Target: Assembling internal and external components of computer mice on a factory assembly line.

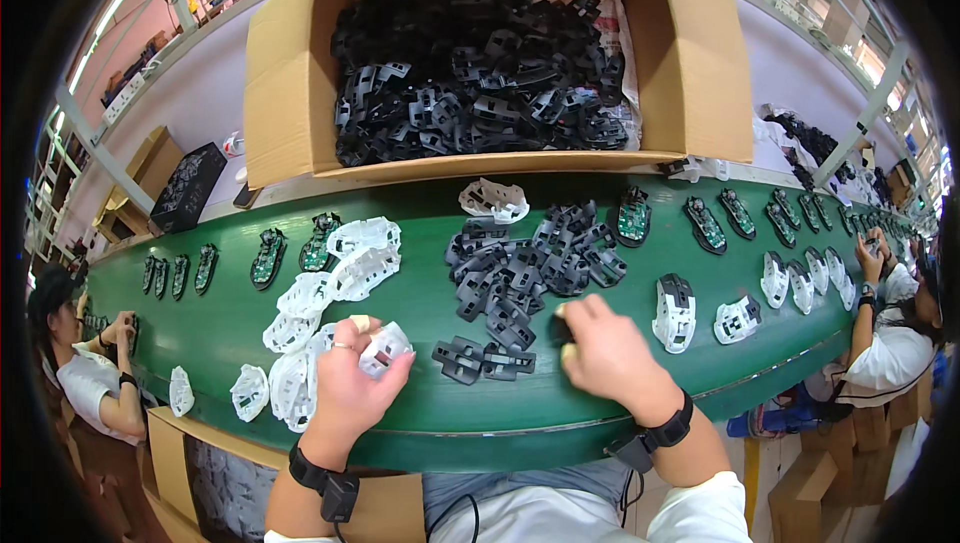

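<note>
My left hand point(352, 373) is closed around a white plastic mouse shell point(386, 349), held above the green work surface point(480, 413). Fingers of my right hand point(610, 358) pinch a small black plastic part point(561, 331), mostly hidden by the hand. Between both hands lies a heap of black plastic mouse parts point(515, 278), with a few loose pieces point(460, 359) at its near side. A stack of white mouse shells point(293, 383) runs up beside my left hand. Right of my right hand, a white shell with a black part fitted point(675, 313) lies near another white shell point(738, 320).
A large open cardboard box point(480, 165) full of black parts stands beyond the surface. Mouse bases with green circuit boards point(632, 216) line the far side. More white shells point(802, 286) lie at right. Co-workers sit left point(105, 383) and right point(880, 343).
</note>
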